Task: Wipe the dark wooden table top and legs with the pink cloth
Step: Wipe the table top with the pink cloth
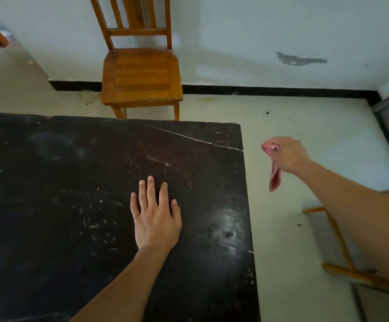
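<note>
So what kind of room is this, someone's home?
Likely a plain room in a home: a worn dark wooden table, a wooden chair against a scuffed white wall, a pale floor.

1. A single wide-angle view, worn on the person's head, faces forward and steeply down.
2. It sits close above the desk [61,205], which fills the lower left.
3. Farther off are the chair [140,75] and the wall [258,31].
</note>
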`<state>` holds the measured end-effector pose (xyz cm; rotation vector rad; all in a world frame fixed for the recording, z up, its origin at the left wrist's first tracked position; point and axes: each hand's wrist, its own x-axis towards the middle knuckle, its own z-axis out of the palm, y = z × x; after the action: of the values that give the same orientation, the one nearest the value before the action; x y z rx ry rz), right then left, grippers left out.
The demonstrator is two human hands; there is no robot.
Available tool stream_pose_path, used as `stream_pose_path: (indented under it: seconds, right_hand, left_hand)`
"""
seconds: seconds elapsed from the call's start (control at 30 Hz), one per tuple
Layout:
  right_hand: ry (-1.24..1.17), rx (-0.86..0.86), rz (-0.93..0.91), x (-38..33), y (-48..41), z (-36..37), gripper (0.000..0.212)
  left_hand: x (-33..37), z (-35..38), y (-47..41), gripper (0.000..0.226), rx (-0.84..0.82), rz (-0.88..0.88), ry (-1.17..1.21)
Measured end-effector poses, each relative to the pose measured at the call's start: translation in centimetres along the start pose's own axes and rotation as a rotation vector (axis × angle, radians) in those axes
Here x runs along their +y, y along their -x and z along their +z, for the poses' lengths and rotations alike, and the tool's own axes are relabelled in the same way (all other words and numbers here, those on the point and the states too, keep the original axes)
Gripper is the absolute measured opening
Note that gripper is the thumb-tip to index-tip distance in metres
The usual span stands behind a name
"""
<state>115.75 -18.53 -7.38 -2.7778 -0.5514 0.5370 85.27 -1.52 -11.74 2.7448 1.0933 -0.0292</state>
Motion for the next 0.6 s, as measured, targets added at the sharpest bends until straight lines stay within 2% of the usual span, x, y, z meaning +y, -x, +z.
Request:
stream_pose_path:
  seconds: [0.17,0.27,0.4,0.5,0.6]
  right_hand:
    - [-0.054,0.120,-0.025,-1.8,9.6,1.5,0.023]
    - [-0.036,0.123,-0.001,-4.2,16.0,1.8,0.029]
    - [-0.055,0.101,0.025,-8.4,23.5,2.7,0.036]
    - [-0.045,0.057,0.032,-11.7,27.4,3.9,0.037]
    - [-0.033,0.083,-0.030,-14.4,30.0,5.2,0.035]
  left_hand:
    - [0.2,-1.1,0.2,0.055,-0.100,0.027,0.066]
    - [-1.0,-2.4,0.4,0.061,-0.213,0.154,0.033]
    - [-5.3,-5.5,1.2,0.059,-0.356,0.404,0.007]
    - [-9.7,-8.3,2.8,0.056,-0.381,0.413,0.057]
    - [-14.0,-10.2,5.2,0.052,-0.395,0.418,0.067]
